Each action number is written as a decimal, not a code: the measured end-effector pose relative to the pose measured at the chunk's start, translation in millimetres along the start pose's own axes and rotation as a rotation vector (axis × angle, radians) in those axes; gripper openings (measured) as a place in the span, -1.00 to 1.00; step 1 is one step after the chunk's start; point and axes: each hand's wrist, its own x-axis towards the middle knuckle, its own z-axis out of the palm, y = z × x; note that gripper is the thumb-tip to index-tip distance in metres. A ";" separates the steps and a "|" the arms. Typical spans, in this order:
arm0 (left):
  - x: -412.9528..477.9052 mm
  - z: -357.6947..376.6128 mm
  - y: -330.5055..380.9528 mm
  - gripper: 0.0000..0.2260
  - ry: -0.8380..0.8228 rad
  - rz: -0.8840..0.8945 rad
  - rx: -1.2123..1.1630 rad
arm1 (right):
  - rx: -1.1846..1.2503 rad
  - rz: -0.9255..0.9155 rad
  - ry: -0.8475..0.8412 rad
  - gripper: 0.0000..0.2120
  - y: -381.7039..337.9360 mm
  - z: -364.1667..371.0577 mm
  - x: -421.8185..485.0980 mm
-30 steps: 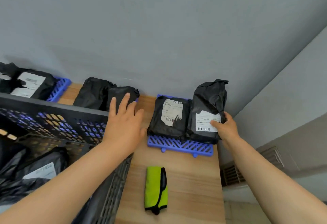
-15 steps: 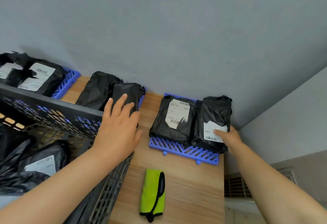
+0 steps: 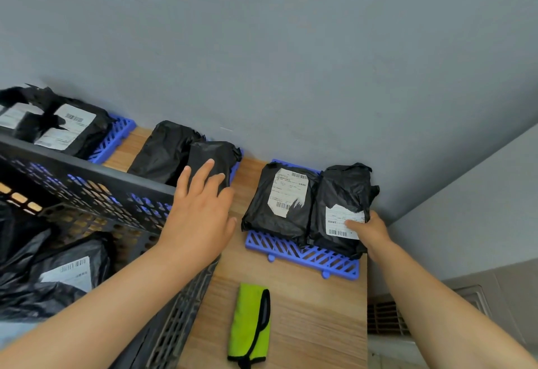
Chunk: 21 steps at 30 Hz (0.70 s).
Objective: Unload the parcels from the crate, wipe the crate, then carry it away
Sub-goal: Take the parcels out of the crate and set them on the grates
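Unloading step: the right hand (image 3: 368, 231) clamps its grip on a parcel (image 3: 343, 194) on the blue mat (image 3: 302, 255); the left hand (image 3: 201, 214) has its grip apart. Next, fetch another from the crate (image 3: 87, 165).

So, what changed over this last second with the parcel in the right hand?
The right hand laid the parcel down from standing on end onto the blue mat, beside the neighbouring parcel, and still grips it, thumb on its label. The left hand stayed open over the crate corner. The green cloth did not move.
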 end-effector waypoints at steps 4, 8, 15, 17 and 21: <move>-1.1 -3.2 -1.3 -0.67 -0.021 -0.006 -0.023 | -0.084 -0.052 0.141 -0.50 -7.1 0.5 -12.5; -3.1 -7.0 -2.2 -0.69 -0.028 -0.024 -0.085 | -0.237 -0.242 0.299 -0.72 -16.2 4.1 -30.5; -12.2 -20.1 -9.8 -0.66 0.084 -0.066 -0.343 | -0.389 -0.498 0.186 -0.47 -45.1 38.6 -88.0; -21.2 -26.8 -21.2 -0.65 0.111 -0.076 -0.389 | -0.401 -0.581 0.147 -0.47 -56.4 55.5 -109.0; -46.0 -36.6 -62.8 -0.65 0.134 -0.113 -0.397 | -0.414 -0.776 0.061 -0.54 -79.3 90.9 -150.6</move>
